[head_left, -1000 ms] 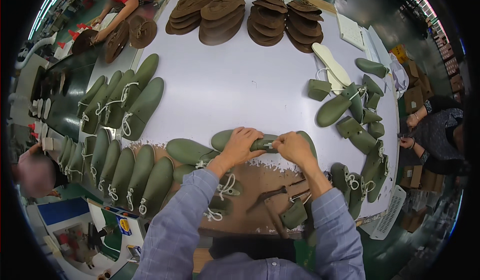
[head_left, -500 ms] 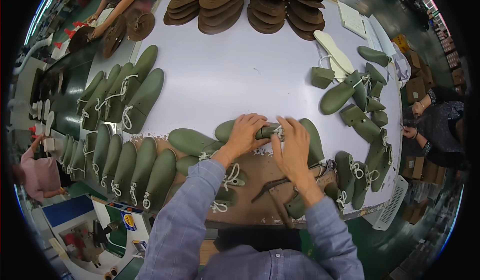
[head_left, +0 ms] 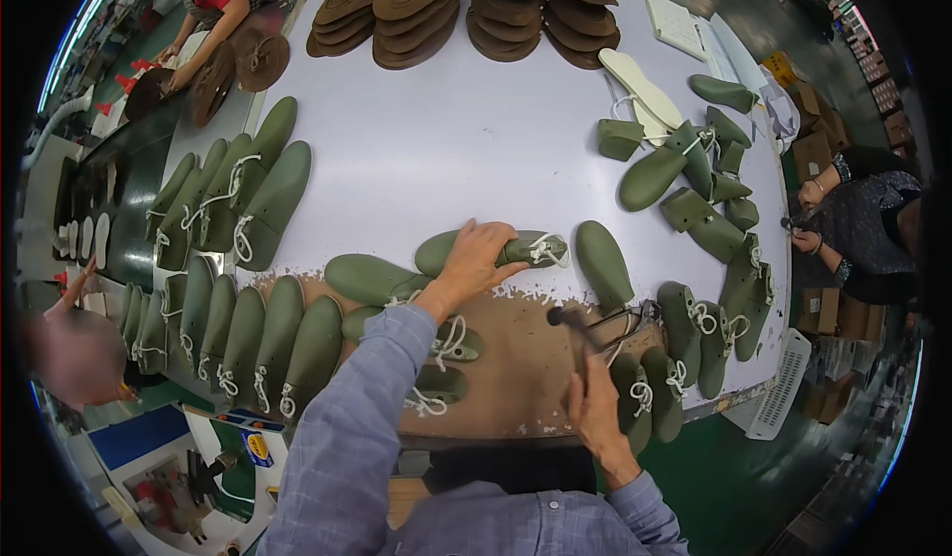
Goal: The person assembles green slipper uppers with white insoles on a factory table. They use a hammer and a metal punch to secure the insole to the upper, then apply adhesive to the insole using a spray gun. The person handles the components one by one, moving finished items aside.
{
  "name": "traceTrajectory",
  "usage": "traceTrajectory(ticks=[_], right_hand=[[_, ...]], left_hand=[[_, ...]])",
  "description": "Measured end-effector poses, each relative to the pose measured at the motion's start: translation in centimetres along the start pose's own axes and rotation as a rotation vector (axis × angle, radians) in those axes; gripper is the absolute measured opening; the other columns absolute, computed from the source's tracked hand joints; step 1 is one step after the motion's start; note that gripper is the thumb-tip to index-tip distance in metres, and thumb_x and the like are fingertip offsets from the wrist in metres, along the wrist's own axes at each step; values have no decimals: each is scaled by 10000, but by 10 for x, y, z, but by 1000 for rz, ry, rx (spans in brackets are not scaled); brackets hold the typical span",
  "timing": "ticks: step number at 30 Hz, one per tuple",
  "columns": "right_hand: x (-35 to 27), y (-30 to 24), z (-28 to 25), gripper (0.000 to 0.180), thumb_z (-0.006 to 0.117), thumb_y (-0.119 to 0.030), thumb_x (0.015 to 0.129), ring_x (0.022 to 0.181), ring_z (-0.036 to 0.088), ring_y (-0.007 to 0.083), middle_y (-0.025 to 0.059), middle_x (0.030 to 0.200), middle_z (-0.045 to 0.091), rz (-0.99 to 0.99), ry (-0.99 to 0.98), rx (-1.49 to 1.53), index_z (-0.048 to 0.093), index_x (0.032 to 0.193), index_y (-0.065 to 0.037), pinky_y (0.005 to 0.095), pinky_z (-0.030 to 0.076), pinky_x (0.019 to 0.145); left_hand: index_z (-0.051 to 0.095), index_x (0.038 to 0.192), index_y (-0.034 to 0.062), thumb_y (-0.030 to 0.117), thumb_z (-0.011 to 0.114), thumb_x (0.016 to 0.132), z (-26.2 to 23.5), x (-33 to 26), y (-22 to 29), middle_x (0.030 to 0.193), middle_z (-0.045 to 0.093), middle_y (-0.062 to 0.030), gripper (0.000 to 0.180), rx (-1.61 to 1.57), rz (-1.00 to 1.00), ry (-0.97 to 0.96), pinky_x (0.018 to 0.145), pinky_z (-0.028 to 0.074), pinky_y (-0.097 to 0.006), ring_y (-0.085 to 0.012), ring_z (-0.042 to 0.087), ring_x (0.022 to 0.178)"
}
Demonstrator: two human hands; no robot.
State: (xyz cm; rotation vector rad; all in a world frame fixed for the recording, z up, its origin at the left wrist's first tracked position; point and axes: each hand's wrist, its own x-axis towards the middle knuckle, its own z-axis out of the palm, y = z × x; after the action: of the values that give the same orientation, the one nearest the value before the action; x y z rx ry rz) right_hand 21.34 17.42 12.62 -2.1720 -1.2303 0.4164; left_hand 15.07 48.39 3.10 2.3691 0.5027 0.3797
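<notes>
Lying sideways on the table, a green shoe last (head_left: pixel 433 254) has white cord (head_left: pixel 546 248) knotted at its heel end. My left hand (head_left: pixel 476 266) is closed over its middle, pressing it to the tabletop. My right hand (head_left: pixel 597 412) is wrapped round the handle of a hammer (head_left: pixel 569 320), blurred by motion, its dark head raised just below the last's corded end. To the right of that end lies another green last (head_left: pixel 603 263), toe away from me. More corded lasts (head_left: pixel 458 343) lie beneath and beside my left forearm.
Rows of green lasts (head_left: pixel 273 204) fill the left side; loose ones (head_left: pixel 654 179) cluster at right beside cream insoles (head_left: pixel 635 90). Brown shoe uppers (head_left: pixel 416 20) are stacked along the far edge. Co-workers stand at far left (head_left: pixel 223 10) and right (head_left: pixel 863 221).
My right hand has left the last's corded end and moved down toward me, picking up the hammer from the brown board. My left hand stays on the last.
</notes>
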Motion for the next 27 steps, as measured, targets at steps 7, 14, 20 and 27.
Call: traceTrajectory(ticks=[7,14,20,27], right_hand=[[106,-16,-27,399,664,-117,996,1023,688,283,210,1188,687,224,500,230,541,1339,46,394,547,869],[183,47,25,363,795,-143,893,821,666,249,130,929,705,372,-30,472,587,1143,20,389,528,738],[199,57,46,338,828,-72,855,767,666,177,122,838,688,191,-191,337,633,1110,32,353,530,710],[195,65,49,342,796,-9,874,694,660,147,83,786,678,251,-156,602,661,1187,13,310,531,665]], left_hand=[[595,1213,119,364,866,809,1,1,-7,1202,684,-83,545,7,-17,-27,1131,398,-516,-316,626,1163],[629,1211,123,366,894,762,-1,6,-7,1255,687,-64,575,-4,25,-7,1119,419,-504,-296,626,1195],[639,1255,124,367,906,742,-2,5,-10,1229,689,-58,628,-40,27,11,1072,449,-474,-296,628,1176],[660,1270,125,383,900,744,-2,8,-7,1218,681,-78,633,-74,30,40,1062,451,-472,-308,613,1177]])
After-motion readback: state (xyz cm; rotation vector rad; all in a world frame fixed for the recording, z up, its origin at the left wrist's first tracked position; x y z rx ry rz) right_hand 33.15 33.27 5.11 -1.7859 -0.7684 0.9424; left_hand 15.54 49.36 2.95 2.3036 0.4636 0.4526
